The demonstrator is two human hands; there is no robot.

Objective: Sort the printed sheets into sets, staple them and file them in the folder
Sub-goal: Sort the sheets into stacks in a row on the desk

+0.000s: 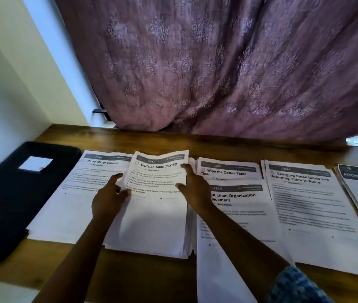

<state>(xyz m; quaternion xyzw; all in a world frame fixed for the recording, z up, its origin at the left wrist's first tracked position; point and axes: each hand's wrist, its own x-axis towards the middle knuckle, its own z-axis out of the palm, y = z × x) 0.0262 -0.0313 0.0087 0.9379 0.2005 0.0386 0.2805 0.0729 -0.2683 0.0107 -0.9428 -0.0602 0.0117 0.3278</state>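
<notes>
White printed "Bedside Table Cleaning" sheets (156,215) sit mid brown wooden desk (152,276), far end lifted. Your L hand (108,193) pinches their 9 o'clock edge, R hand (193,186) the 3 o'clock edge; black flat folder (9,193) lies at 9 o'clock.

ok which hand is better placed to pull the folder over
Left, probably. The left hand grips the sheet by its left edge, on the side nearest the folder; the right hand would have to cross the sheet.
</notes>
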